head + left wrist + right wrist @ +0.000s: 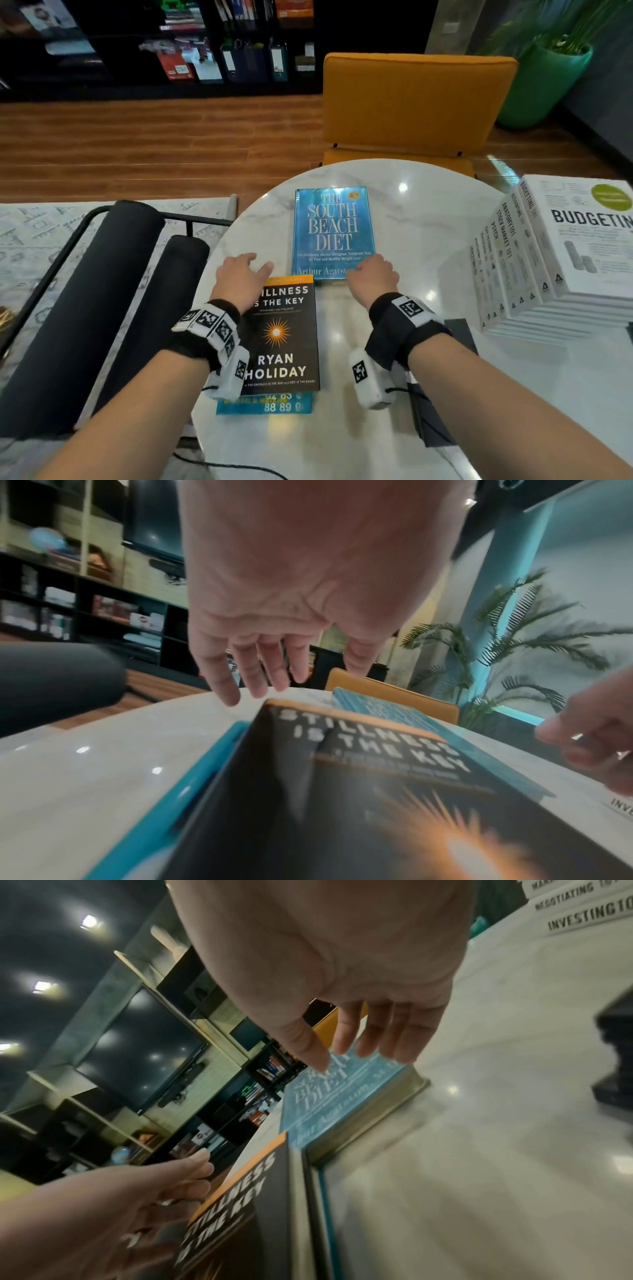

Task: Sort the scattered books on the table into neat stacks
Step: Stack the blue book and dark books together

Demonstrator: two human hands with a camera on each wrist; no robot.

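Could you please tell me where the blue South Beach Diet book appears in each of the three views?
Head: the South Beach Diet book lies at table centre, right hand at its near edge.
Left wrist: a thin blue slab right of centre, beyond the black book.
Right wrist: centre, under the fingertips.
Shared landmark: the black Stillness Is the Key book, just nearer than it.

South Beach Diet book (334, 233) at 12 o'clock is shiny blue with pale lettering. Stillness book (286, 337) at 6 is black, orange top strip, orange sunburst. Table (428, 219) is white marble, chair (414, 106) mustard yellow, stack (548, 260) at 3 white.
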